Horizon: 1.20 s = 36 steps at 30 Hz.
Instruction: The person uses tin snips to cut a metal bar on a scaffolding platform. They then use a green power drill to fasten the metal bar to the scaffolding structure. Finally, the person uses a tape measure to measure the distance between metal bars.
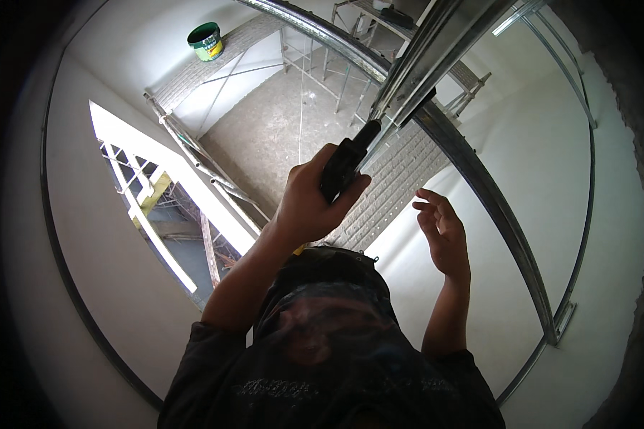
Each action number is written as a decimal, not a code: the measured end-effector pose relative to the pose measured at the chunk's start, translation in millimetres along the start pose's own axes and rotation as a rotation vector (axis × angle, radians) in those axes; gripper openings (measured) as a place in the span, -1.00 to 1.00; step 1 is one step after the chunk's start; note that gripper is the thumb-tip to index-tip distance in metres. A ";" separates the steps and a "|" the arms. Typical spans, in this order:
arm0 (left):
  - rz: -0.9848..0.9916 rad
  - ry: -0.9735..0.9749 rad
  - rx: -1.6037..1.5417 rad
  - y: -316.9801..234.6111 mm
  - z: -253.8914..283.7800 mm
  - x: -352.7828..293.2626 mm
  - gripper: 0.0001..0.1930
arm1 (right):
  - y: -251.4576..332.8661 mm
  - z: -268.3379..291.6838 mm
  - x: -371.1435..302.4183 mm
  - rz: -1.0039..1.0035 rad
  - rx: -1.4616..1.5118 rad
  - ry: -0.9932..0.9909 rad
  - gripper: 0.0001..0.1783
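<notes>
My left hand (311, 200) is closed round a black hand tool (343, 166) whose exact kind I cannot make out. The tool points up and to the right, and its narrow front end meets or overlaps the lower end of a shiny metal channel (436, 61). A long steel profile (483, 175), bent by the lens, passes behind that channel and runs down to the right. My right hand (442, 232) is raised below this profile, fingers loosely bent and apart, with nothing in it. No contact with the profile shows.
Below me lies a ribbed scaffold plank (379, 193). A green bucket (209, 48) stands on another plank at the far left. Scaffold frames (322, 68) rise above the concrete floor (265, 129). A window opening (168, 207) is at left; a thin metal track (49, 193) runs along the white wall.
</notes>
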State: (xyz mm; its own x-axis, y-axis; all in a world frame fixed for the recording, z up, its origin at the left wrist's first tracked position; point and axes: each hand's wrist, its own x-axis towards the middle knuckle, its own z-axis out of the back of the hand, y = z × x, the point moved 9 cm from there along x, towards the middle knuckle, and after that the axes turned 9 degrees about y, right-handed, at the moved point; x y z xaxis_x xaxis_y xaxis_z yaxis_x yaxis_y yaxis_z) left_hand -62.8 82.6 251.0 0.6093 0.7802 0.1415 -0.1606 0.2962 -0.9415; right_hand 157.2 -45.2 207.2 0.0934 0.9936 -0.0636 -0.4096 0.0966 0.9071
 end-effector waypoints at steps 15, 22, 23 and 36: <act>-0.036 -0.070 -0.171 13.5 -6.6 26.6 -0.72 | -4.2 39.3 25.9 0.118 0.188 -0.183 -0.54; 0.044 -0.035 -0.305 15.4 -12.6 29.4 -0.75 | -27.8 52.6 71.5 0.191 0.791 -0.116 -0.52; 0.047 -0.030 -0.296 16.0 -12.0 30.5 -0.76 | -23.4 52.1 76.8 0.203 0.835 -0.084 -0.51; 0.042 0.000 -0.301 10.0 -17.8 46.6 -0.84 | 43.0 30.4 101.1 0.235 1.018 0.635 -0.17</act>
State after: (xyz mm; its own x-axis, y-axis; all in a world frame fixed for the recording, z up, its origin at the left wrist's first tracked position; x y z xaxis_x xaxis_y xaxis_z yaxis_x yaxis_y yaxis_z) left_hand -22.2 112.1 242.7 0.6071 0.7883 0.1003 0.0514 0.0870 -0.9949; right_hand 176.7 57.7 252.4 -0.4635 0.8602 0.2126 0.5671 0.1036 0.8171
